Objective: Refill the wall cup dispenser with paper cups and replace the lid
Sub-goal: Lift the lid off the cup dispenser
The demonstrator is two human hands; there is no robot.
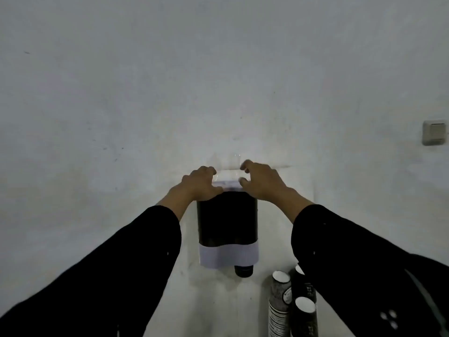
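Note:
The wall cup dispenser [227, 217] hangs on the white wall, a dark body with a white band low down. A dark paper cup [243, 271] pokes out of its bottom. A pale lid [227, 184] sits at the top of the dispenser. My left hand [200, 184] curls over the lid's left edge. My right hand [261, 182] grips the lid's right edge with thumb and fingers bent. Both arms wear black sleeves. The inside of the dispenser is too dark to see.
Three stacks of dark paper cups [279, 302] with white insides stand below and right of the dispenser, partly behind my right sleeve. A light switch [435, 132] is on the wall at the far right.

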